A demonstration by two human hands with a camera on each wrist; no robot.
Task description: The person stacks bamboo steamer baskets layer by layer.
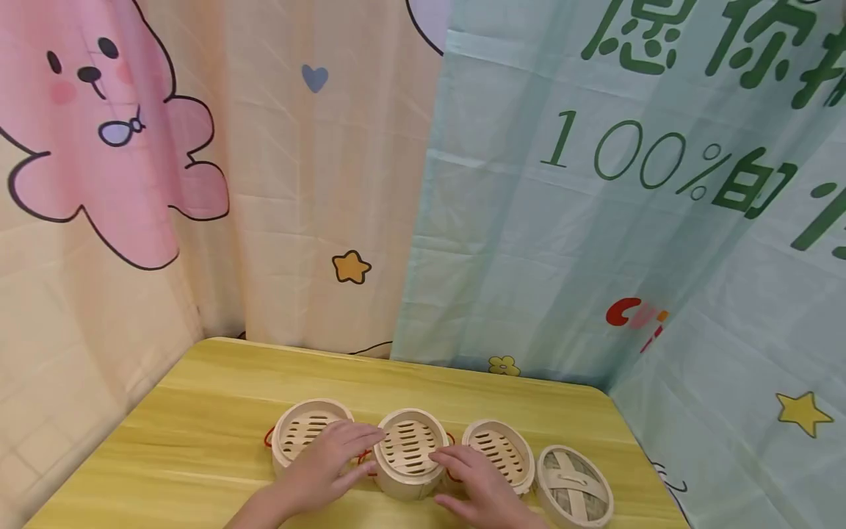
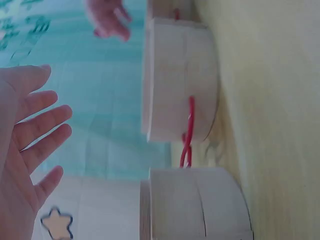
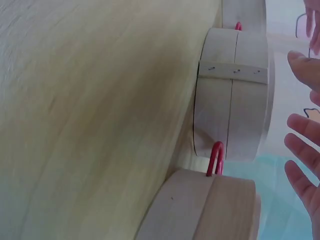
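Note:
Three round bamboo steamer baskets with slatted bottoms stand in a row in the head view: a left one (image 1: pixel 302 433), a middle one (image 1: pixel 405 486) and a right one (image 1: pixel 499 452). My left hand (image 1: pixel 324 466) hovers between the left and middle baskets, fingers extended, overlapping the left one's rim. Over the gap between the middle and right baskets is my right hand (image 1: pixel 481 481), its fingertips close by the middle rim. Both wrist views show spread fingers with nothing in them. Red cord loops (image 2: pixel 189 132) show at the basket sides.
A woven bamboo steamer lid (image 1: pixel 575 488) lies right of the row. Everything sits on a yellow wood-grain table (image 1: pixel 198 411). Printed curtains (image 1: pixel 317 184) hang behind the table and along its sides.

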